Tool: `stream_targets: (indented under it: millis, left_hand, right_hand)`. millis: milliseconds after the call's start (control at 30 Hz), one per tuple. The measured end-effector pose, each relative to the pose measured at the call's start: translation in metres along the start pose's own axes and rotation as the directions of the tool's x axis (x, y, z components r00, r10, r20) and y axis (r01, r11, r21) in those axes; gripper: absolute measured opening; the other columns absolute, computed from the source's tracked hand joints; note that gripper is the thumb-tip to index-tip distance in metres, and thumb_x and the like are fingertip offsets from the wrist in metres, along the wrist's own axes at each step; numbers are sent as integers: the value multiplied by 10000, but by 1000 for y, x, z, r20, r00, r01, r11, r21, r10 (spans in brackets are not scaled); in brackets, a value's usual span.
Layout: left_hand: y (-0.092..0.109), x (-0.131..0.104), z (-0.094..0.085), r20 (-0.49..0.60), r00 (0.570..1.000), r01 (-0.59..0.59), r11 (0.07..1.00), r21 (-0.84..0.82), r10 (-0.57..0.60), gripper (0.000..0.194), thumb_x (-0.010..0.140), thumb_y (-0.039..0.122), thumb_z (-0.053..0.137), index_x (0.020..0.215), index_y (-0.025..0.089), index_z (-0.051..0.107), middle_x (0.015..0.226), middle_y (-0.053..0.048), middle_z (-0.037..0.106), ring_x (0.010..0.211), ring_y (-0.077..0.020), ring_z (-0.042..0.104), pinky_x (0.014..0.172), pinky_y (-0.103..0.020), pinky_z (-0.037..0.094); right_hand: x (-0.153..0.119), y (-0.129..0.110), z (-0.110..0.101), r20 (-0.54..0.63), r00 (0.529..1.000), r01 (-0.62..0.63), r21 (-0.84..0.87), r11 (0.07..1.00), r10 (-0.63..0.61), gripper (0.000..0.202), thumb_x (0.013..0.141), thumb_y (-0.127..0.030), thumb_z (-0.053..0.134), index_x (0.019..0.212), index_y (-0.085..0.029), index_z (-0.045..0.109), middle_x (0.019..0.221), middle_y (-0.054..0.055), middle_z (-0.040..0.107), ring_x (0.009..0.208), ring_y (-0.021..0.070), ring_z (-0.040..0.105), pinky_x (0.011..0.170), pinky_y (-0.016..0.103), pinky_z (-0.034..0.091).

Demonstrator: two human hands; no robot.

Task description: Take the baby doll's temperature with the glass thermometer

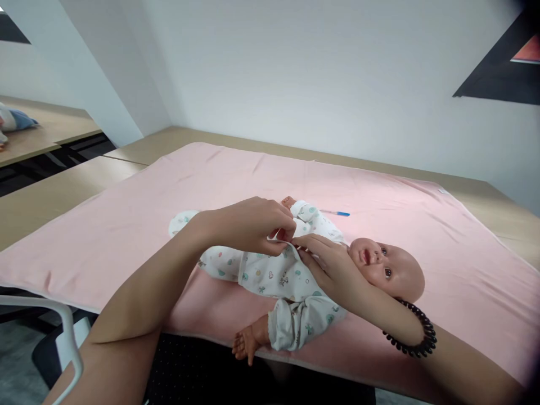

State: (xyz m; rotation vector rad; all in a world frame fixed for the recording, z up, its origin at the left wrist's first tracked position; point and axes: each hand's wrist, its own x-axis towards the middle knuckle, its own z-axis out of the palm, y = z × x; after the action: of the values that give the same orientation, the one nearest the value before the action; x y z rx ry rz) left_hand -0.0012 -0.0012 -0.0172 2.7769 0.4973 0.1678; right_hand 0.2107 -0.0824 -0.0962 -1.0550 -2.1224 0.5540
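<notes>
A baby doll (386, 267) lies on its back on a pink blanket (139, 225), its head to the right. It wears a white baby outfit (270, 275) with small green and coloured prints. Over the doll's chest, my left hand (261, 225) pinches the front edge of the outfit and lifts it a little. My right hand (331, 261) meets it there, its fingers closed on the same edge. The fabric edge between the hands is raised; any fastener there is too small to make out. One doll hand (250, 342) hangs near the blanket's front edge.
A pen with a blue cap (342, 214) lies on the blanket beyond the doll. The wooden table (236, 139) meets a white wall at the back. A chair (70, 326) stands at the lower left. Another table (54, 124) at the far left bears a blue and white item.
</notes>
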Motion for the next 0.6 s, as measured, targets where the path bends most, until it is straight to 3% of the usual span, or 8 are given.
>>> stream_targets:
  millis: [167, 433, 600]
  left_hand:
    - [8, 7, 11, -56, 998, -2, 985, 170, 12, 93, 792, 126, 640, 718, 176, 611, 726, 35, 628, 629, -94, 516, 535, -242, 297]
    - [18, 6, 12, -55, 993, -78, 925, 372, 106, 167, 778, 70, 582, 654, 173, 537, 627, 33, 535, 550, -96, 416, 529, -269, 267]
    - [20, 6, 13, -61, 986, -116, 899, 422, 156, 260, 806, 70, 547, 580, 167, 463, 587, 34, 503, 513, -95, 360, 545, -281, 298]
  right_hand:
    - [1, 0, 2, -33, 996, -79, 19, 997, 80, 149, 984, -147, 526, 1019, -219, 652, 915, 23, 680, 818, 154, 626, 728, 272, 507]
    - [-3, 1, 10, -69, 993, -99, -49, 994, 96, 114, 969, -159, 521, 869, -207, 549, 843, 24, 619, 711, 148, 557, 631, 278, 448]
    - [-3, 1, 14, -83, 987, -146, -82, 986, 139, 123, 984, -155, 439, 894, -218, 493, 910, 55, 642, 772, 178, 593, 655, 313, 479]
